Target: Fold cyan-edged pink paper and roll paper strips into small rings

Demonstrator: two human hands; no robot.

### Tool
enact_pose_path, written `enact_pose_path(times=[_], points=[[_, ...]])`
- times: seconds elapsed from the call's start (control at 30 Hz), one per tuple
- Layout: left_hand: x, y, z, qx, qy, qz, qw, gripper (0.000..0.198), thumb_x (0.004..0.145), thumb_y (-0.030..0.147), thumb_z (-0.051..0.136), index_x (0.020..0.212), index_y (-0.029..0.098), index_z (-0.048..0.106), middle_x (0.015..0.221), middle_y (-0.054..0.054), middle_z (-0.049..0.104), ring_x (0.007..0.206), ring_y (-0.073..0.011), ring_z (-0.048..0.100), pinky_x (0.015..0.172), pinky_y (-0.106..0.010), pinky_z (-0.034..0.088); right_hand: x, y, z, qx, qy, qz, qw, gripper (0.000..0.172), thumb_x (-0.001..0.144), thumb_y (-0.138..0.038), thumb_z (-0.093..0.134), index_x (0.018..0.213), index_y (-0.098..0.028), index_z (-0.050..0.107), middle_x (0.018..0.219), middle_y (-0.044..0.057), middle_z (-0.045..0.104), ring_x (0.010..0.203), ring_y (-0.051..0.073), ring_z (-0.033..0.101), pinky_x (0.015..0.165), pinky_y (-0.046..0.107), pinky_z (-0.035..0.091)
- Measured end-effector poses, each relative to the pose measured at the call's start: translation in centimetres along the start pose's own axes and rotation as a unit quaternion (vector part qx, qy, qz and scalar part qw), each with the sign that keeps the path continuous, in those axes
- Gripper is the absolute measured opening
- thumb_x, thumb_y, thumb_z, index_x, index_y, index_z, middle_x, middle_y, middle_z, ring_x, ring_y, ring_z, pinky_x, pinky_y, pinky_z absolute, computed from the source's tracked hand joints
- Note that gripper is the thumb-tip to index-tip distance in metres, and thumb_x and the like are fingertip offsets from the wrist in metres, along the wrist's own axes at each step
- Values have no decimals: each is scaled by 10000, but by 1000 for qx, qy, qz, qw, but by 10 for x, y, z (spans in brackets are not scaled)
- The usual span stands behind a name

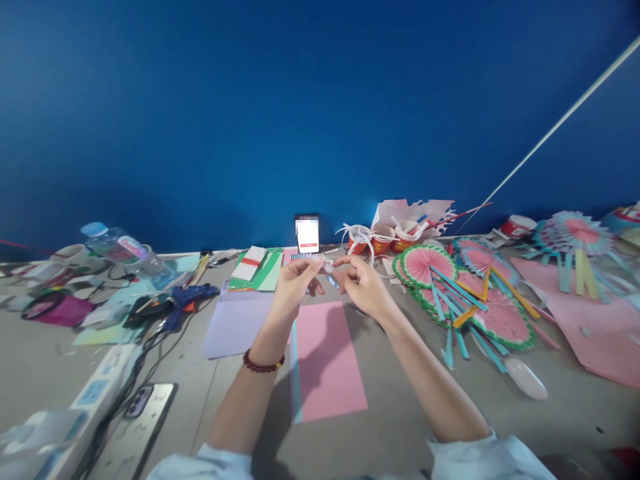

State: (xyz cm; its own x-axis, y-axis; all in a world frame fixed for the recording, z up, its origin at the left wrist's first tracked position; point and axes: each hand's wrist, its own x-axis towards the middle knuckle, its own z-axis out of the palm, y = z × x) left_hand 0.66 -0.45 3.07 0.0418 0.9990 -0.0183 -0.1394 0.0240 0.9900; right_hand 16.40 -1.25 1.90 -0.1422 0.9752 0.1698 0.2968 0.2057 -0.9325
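My left hand [296, 280] and my right hand [364, 285] are raised close together over the far part of the table. Their fingertips pinch at a small pale thing [328, 267], too small and blurred to name. Below them lies a sheet of pink paper [333, 360] with a light blue strip [297, 373] along its left edge. Lilac paper [237, 323] is left of it, near my left wrist. Right of my right hand are round watermelon-patterned paper fans [429, 267] with blue and yellow strips.
Against the blue wall stands a lit phone [307, 233]. Paper cups [359, 239] hold white strips. On the left are a plastic bottle [133, 252], a blue glue gun [183, 303], a power strip [95, 390], cables and another phone [135, 430]. A white oval object [526, 379] lies at right.
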Motion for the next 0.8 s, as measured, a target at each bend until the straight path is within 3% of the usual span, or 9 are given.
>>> enact_pose_path(times=[0.17, 0.3, 0.5, 0.8], points=[[1, -2, 4, 2, -2, 26, 1000, 471, 765, 599, 610, 761, 139, 708, 633, -55, 702, 377, -84, 529, 384, -203, 374, 1, 2, 1, 19, -1, -4, 1000, 223, 845, -397, 536, 967, -210, 531, 539, -59, 552, 522, 125, 518, 568, 245, 392], [0, -3, 4, 42, -8, 56, 998, 347, 730, 499, 693, 745, 153, 712, 517, -2, 635, 434, -101, 567, 425, -189, 402, 1, 0, 1, 10, 4, -13, 1000, 234, 849, -391, 533, 993, -206, 529, 545, -63, 546, 509, 117, 505, 572, 246, 390], [0, -2, 1, 61, -33, 66, 995, 234, 730, 394, 718, 765, 163, 701, 623, -9, 682, 477, -99, 598, 435, -182, 403, 0, -4, -1, 27, -3, -9, 1000, 228, 851, -346, 504, 1026, -203, 524, 574, -55, 554, 521, 118, 497, 555, 248, 375], [1, 0, 2, 40, -10, 62, 997, 300, 714, 427, 723, 774, 145, 642, 663, -26, 690, 467, -110, 615, 423, -186, 404, 0, 1, 1, 29, -25, -22, 999, 253, 863, -279, 465, 1102, -202, 501, 654, -34, 581, 608, 136, 540, 623, 273, 394]])
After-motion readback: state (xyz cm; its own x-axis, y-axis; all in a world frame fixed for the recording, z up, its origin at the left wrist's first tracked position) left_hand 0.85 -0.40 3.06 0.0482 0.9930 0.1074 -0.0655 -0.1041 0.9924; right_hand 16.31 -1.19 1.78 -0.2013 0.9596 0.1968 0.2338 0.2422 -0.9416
